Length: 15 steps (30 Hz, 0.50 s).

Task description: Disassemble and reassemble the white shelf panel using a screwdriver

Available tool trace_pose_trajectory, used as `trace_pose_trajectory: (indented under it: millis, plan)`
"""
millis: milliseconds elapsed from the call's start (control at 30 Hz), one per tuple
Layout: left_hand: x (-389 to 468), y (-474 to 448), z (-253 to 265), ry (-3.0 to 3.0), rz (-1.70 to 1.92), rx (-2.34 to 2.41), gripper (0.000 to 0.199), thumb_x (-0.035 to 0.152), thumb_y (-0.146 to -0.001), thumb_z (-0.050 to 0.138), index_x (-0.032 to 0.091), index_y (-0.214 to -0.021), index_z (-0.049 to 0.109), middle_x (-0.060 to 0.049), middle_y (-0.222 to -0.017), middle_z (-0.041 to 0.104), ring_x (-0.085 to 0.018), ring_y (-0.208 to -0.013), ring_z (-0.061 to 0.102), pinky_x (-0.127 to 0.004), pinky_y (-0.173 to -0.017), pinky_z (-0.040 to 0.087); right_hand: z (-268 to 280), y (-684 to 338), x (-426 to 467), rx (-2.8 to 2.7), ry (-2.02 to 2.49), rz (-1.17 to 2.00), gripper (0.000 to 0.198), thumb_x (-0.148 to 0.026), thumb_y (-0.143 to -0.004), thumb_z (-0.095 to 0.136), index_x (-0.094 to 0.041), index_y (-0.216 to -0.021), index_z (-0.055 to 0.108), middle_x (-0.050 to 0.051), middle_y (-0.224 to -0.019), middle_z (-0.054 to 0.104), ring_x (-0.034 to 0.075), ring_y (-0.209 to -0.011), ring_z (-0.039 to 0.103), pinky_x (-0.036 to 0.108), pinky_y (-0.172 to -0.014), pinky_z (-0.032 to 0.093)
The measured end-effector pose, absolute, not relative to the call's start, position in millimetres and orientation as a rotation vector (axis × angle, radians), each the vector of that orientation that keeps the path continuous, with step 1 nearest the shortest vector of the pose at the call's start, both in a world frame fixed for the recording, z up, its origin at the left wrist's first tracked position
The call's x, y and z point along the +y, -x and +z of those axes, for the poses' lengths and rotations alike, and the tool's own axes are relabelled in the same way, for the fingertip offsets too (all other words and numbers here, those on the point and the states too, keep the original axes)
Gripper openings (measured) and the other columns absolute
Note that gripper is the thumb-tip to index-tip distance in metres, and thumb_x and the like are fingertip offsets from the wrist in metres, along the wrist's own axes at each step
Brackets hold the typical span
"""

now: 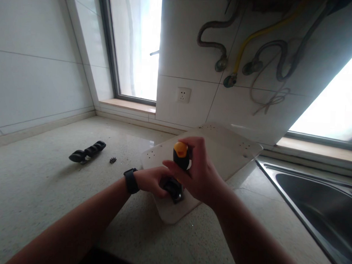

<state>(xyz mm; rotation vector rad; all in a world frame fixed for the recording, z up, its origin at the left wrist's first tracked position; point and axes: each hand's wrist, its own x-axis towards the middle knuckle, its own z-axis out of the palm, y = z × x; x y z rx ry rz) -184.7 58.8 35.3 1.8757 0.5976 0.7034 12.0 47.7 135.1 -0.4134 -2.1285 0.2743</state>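
My right hand point(201, 174) is wrapped round the thick handle of a yellow and black screwdriver point(181, 149), which stands roughly upright. Its shaft and tip are hidden below the hand. With my left hand point(155, 179), wearing a dark watch point(131, 180), I grip a black caster wheel point(173, 189) at the near corner of a white board point(172, 215). A metal plate shows at the caster's edge against the board. Clusters of small holes mark the board's other corners.
Several more black casters point(89, 151) lie in a row on the speckled counter point(51, 189) at left, beside a small pile of screws point(113, 160). A steel sink point(313, 200) is set in at right. Hoses point(240, 53) and a socket point(184, 95) are on the tiled wall.
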Motion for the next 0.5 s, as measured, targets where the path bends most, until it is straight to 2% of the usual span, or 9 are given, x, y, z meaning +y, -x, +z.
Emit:
trace_pose_trajectory:
  millis: [100,167,333,500]
  plan:
    - [60,185,32,-1.866,0.684,0.595,0.043,0.016,-0.073,0.076,0.018,-0.116,0.070,-0.006,-0.103,0.074,-0.019,-0.090,0.068,-0.034,-0.087,0.055,140,-17,47,-2.138,0.459,0.177,0.051,-0.053,-0.084,0.072,-0.023,-0.114,0.043,0.004,-0.092,0.060,0.017,-0.073,0.056,0.032,-0.063,0.047]
    - [61,186,30,-1.850,0.670,0.582,0.047,0.016,-0.074,0.076,0.018,-0.120,0.069,-0.007,-0.108,0.074,-0.020,-0.094,0.069,-0.035,-0.089,0.055,143,-20,46,-2.143,0.492,0.165,0.053,-0.055,-0.082,0.074,-0.022,-0.112,0.046,0.005,-0.093,0.062,0.018,-0.074,0.058,0.032,-0.063,0.047]
    - [62,185,30,-1.847,0.690,0.563,0.053,0.019,-0.073,0.079,0.020,-0.125,0.066,-0.008,-0.117,0.071,-0.023,-0.105,0.068,-0.040,-0.097,0.053,151,-20,42,-2.097,0.559,0.356,0.047,-0.050,-0.076,0.081,-0.021,-0.103,0.054,0.003,-0.089,0.065,0.017,-0.074,0.062,0.030,-0.061,0.051]
    - [59,182,40,-1.917,0.696,0.566,0.056,0.034,-0.073,0.084,0.020,-0.124,0.066,-0.010,-0.123,0.069,-0.025,-0.113,0.064,-0.043,-0.104,0.048,153,-18,40,-2.024,0.537,0.526,0.043,-0.043,-0.073,0.085,-0.020,-0.101,0.061,0.000,-0.083,0.067,0.014,-0.067,0.063,0.026,-0.059,0.053]
